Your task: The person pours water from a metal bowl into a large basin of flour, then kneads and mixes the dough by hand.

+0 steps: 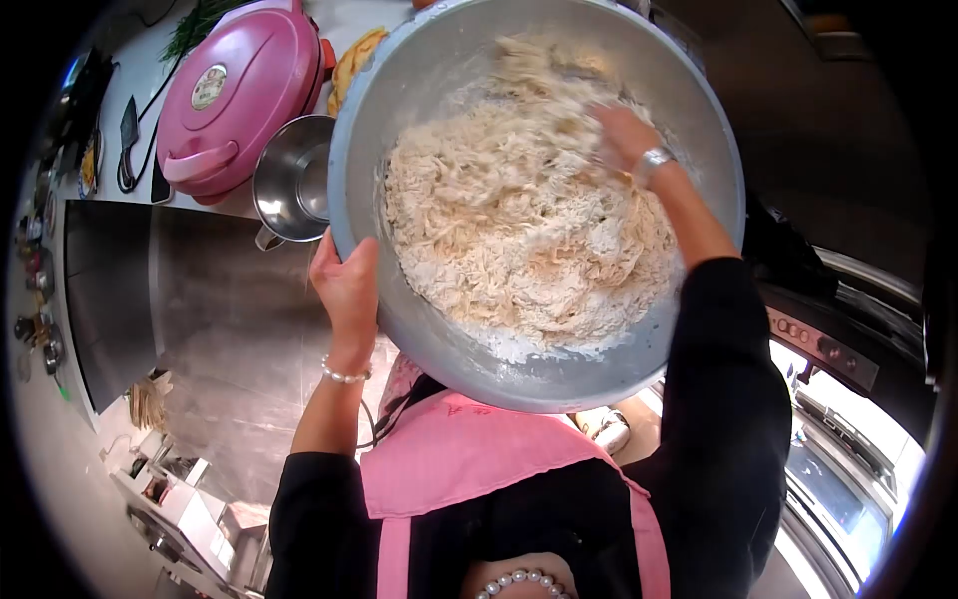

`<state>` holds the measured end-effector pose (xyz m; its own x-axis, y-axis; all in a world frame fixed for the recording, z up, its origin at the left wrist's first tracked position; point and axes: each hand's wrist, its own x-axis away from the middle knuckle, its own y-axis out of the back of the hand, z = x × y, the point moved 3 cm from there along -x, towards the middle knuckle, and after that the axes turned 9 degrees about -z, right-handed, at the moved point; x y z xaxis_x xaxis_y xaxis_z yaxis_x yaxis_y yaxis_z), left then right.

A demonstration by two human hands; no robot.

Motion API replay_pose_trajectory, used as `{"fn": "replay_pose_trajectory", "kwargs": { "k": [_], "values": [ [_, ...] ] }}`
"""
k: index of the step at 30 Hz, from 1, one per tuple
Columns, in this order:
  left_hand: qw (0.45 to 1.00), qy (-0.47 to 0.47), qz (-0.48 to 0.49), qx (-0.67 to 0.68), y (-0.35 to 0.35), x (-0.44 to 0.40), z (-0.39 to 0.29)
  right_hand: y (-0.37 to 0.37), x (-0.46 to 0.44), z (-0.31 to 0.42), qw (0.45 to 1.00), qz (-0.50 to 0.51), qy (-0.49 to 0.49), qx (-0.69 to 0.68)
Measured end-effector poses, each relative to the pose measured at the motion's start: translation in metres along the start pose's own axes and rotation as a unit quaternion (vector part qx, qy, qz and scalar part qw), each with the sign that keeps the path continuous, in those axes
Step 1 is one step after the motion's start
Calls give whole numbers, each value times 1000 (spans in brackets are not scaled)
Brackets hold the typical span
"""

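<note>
A large grey metal basin [361,190] takes up the upper middle of the head view, close in front of my pink apron. Shaggy, floury dough [519,220] fills much of it, with loose white flour along the near side. My left hand [346,285] grips the basin's left rim, thumb on top and the other fingers mostly hidden outside the wall. Inside the basin, at the upper right, my right hand [627,138] is in the dough. Its fingers are smeared by motion and partly covered, and the dough beside them is blurred too.
Left of the basin stands a shiny steel pot [292,185] at the counter edge. Beyond it sit a pink round electric griddle [244,95], a yellow flatbread [356,68] and a knife [129,130]. A dark appliance with knobs [823,344] is at the right.
</note>
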<state>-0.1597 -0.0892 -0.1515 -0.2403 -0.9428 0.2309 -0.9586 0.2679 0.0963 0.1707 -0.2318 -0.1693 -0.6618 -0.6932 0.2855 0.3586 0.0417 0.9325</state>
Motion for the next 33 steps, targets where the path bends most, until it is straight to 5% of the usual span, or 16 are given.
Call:
{"fn": "replay_pose_trajectory", "kwargs": {
  "k": [4, 6, 9, 12, 14, 16, 18, 21, 24, 27, 30, 33],
  "values": [
    [999, -20, -12, -22, -3, -2, -4, 10, -10, -84, 989, -96, 76, -82],
    [999, -24, -6, -24, -4, -4, -4, 5, -27, -77, 990, -113, 55, -65],
    [1000, -14, -2, -20, -1, -1, -3, -12, -44, 30, 993, -100, 1, 60],
    [1000, -20, 9, -21, -4, -3, -9, -21, 34, 108, 992, -27, 121, 14],
    [999, -24, 30, -15, 2, 3, -5, -44, 85, 104, 988, 100, 105, 50],
    [998, -33, 43, 22, 3, -1, 4, -10, 151, 102, 978, 21, 200, 58],
    [999, -20, 31, 21, 1, 1, -2, 7, 195, 88, 980, 15, 193, 44],
    [1000, -8, -2, -12, -2, 2, -1, -37, 227, 47, 958, 39, 237, 157],
    [999, -24, -13, -45, -2, -1, -1, -79, 164, 50, 946, -66, 304, 91],
    [997, -31, -5, -73, 2, 2, -2, -61, 79, 81, 981, 8, 167, 96],
    [999, -42, 3, -34, -1, 0, -3, -39, 29, 53, 951, -223, 156, 144],
    [999, -47, -6, -26, -2, 1, -3, -10, -5, 14, 973, -184, 109, 82]
  ]
}}
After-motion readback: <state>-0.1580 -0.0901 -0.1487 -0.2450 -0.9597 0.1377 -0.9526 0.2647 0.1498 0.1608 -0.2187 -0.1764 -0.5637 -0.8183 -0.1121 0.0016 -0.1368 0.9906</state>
